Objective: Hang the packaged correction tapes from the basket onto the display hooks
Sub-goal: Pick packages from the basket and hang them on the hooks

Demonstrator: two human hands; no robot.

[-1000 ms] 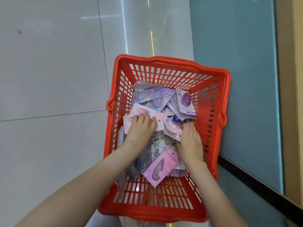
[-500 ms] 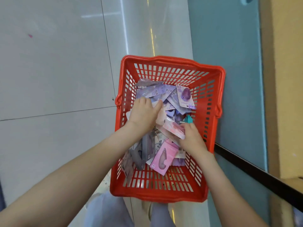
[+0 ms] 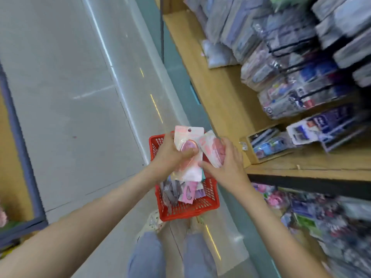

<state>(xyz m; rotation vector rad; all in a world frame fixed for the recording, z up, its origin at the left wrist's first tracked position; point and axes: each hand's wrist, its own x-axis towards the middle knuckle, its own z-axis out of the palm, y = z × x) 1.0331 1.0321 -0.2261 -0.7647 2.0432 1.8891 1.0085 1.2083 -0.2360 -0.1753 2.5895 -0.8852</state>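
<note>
Two bare hands meet close together above a red basket. The left hand (image 3: 170,155) grips a pink packet of correction tape (image 3: 187,137) upright, thumb pressed across its front, with the hang hole at the top edge. The right hand (image 3: 228,163) curls round a small stack of pink packets (image 3: 210,146) just right of it, and the two bundles touch.

Below the hands the red plastic basket (image 3: 188,210) sits on the grey tiled floor (image 3: 70,97). More packets (image 3: 186,192), pink, purple and grey, lie loose inside it; the hands and held packets cover its far half. Near the basket are the person's blue jeans (image 3: 148,255) and a pale shoe (image 3: 151,221).

To the right runs a wooden shelf (image 3: 220,93) carrying a small open box of goods (image 3: 267,144). Above it, rows of bagged stationery (image 3: 281,77) hang crowded on dark wire hooks (image 3: 291,45), heavily blurred. A lower shelf (image 3: 301,213) near right holds more blurred goods.
</note>
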